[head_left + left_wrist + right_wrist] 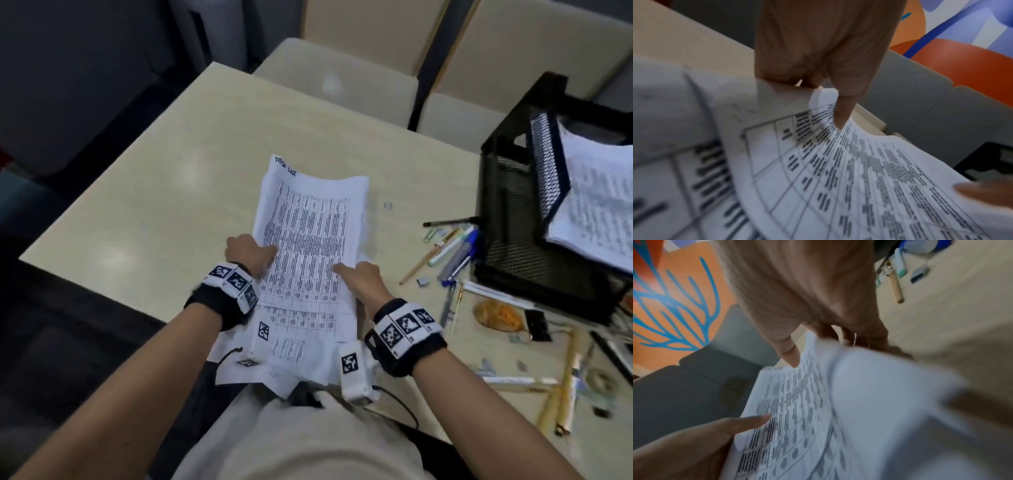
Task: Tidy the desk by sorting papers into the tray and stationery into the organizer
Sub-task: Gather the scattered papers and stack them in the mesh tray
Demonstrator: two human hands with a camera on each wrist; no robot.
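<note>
From the head view, both hands hold a stack of printed papers [305,260] over the near edge of the pale desk [164,178]. The left hand [248,251] grips the left edge with its thumb on top. The right hand [359,279] grips the right edge the same way. To the right stands a black mesh paper tray [507,205] with more printed sheets [596,205] inside it. Beside the tray lie loose pens and pencils [452,250], and a heap of orange rubber bands [496,313] sits nearer.

From the left wrist view, the left hand [822,48] pinches the paper stack [838,178]. Its thumb [840,113] presses on top and the fingers curl under. The picture is blurry.

From the right wrist view, the right hand [807,296] pinches the papers [797,410] with the thumb [789,352] on top. The other hand's thumb [748,421] lies on the far edge. A few pens [898,272] show on the desk behind.
</note>
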